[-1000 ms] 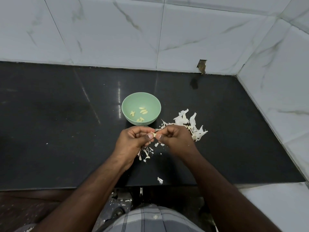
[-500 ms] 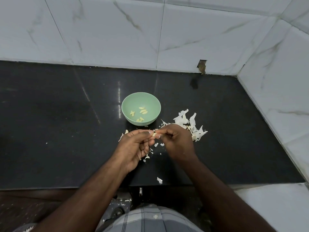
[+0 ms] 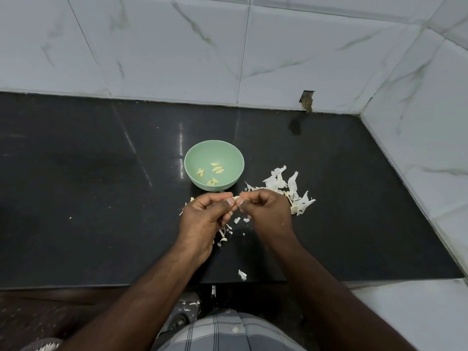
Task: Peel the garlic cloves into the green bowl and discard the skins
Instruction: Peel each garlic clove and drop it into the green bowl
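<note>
So both hands, left hand [image 3: 205, 214] & right hand [image 3: 266, 211], pinch 1 garlic clove [image 3: 236, 198] w/ curled fingers, just in front of green bowl [image 3: 192, 158].

Small pale garlic clove [image 3: 236, 198] mostly hidden betw. fingertips of left hand [image 3: 202, 219] & right hand [image 3: 268, 211]. White papery skin scraps [image 3: 222, 236] partly covered by left hand. Black stone counter [image 3: 76, 198] cut off at left edge.

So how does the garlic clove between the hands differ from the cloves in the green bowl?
The garlic clove pinched between the hands still trails a strip of skin; the pale yellow cloves in the green bowl look bare. It is held above the black counter by the left hand and right hand; they lie loose.
</note>
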